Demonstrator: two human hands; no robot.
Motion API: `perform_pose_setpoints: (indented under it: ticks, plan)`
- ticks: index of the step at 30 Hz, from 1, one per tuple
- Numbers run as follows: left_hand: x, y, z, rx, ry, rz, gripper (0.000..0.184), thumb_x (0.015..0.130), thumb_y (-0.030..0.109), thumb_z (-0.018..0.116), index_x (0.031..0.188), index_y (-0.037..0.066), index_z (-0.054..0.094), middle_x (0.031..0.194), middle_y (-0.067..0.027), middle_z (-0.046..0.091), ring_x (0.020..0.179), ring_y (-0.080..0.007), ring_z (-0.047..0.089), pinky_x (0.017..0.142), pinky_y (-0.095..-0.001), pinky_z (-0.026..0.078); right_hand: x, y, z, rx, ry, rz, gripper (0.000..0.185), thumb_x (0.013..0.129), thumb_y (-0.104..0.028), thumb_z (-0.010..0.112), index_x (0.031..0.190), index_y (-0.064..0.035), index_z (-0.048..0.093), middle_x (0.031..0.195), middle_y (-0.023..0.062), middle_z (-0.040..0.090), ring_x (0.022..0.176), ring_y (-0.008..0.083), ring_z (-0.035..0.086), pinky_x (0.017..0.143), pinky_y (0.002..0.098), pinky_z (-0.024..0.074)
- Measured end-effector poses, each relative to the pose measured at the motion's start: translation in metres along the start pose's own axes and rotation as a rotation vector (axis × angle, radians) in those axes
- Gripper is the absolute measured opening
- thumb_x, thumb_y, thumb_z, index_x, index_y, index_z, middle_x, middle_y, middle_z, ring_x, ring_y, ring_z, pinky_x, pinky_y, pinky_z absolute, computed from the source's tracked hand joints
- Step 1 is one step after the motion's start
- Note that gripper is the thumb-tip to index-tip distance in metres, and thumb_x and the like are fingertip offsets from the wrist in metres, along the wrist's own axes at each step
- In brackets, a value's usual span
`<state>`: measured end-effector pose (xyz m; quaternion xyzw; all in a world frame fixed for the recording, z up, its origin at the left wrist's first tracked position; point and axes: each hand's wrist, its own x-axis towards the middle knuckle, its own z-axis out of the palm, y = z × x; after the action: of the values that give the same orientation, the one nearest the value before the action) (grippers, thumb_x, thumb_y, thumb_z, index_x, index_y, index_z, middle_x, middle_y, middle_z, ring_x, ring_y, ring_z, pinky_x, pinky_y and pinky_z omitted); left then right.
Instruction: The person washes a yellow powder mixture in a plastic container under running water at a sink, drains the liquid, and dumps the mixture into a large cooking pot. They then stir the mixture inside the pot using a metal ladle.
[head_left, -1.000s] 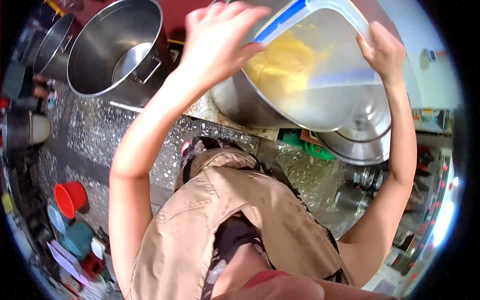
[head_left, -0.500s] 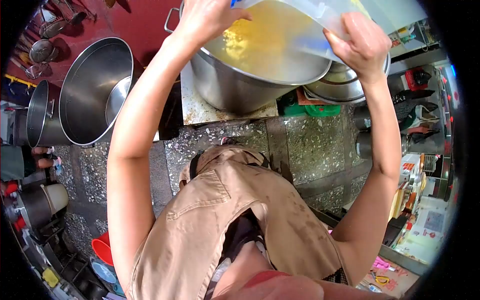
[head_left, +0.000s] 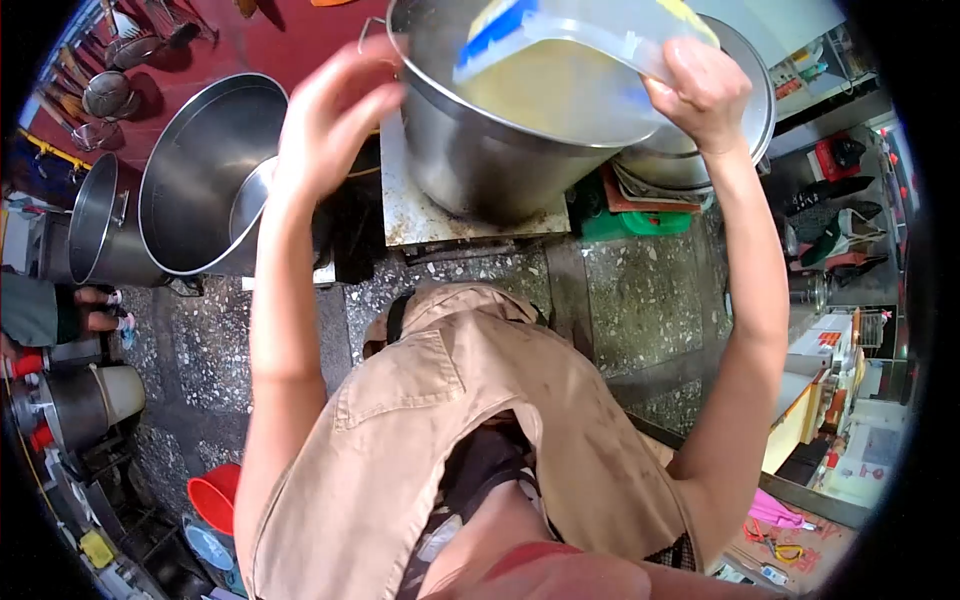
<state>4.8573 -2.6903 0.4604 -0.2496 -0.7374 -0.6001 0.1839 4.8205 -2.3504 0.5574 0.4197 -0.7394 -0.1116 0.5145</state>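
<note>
A large steel pot (head_left: 480,160) stands in front of me with cloudy yellowish liquid and haze inside. Tilted over its mouth is a translucent plastic container (head_left: 612,40) with blue tape on it. My right hand (head_left: 705,95) grips the container's rim on the right side. Off to the left of the pot, my left hand (head_left: 335,125) is raised and blurred, its thumb apart from the fingers and nothing in it. What the container still holds is hard to make out.
Two big steel pots (head_left: 170,190) stand at the left. A lidded pot (head_left: 735,110) is close on the right, with a green plastic item (head_left: 640,222) below. Strainers (head_left: 108,95) hang on the red wall. A red basin (head_left: 215,497) sits low left. Another person's legs (head_left: 95,310) show far left.
My left hand has let go of the container and moved left and down. The container remains in my right hand over the pot. The yellow stuff seen earlier now looks like cloudy liquid.
</note>
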Motion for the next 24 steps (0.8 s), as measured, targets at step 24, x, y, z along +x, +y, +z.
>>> perform_pose_setpoints:
  ticks: [24]
  plan:
    - [-0.515, -0.236, -0.009, -0.158, 0.811, -1.573, 0.007, 0.077, 0.011, 0.06, 0.074, 0.01, 0.053, 0.061, -0.002, 0.054, 0.044, -0.0121, 0.049, 0.036, -0.0245, 0.034, 0.035, 0.013, 0.127, 0.133, -0.26, 0.281, 0.022, 0.069, -0.025, 0.059, 0.058, -0.0076, 0.051, 0.058, 0.0134, 0.053, 0.055, 0.0318, 0.054, 0.047, 0.0415, 0.0421]
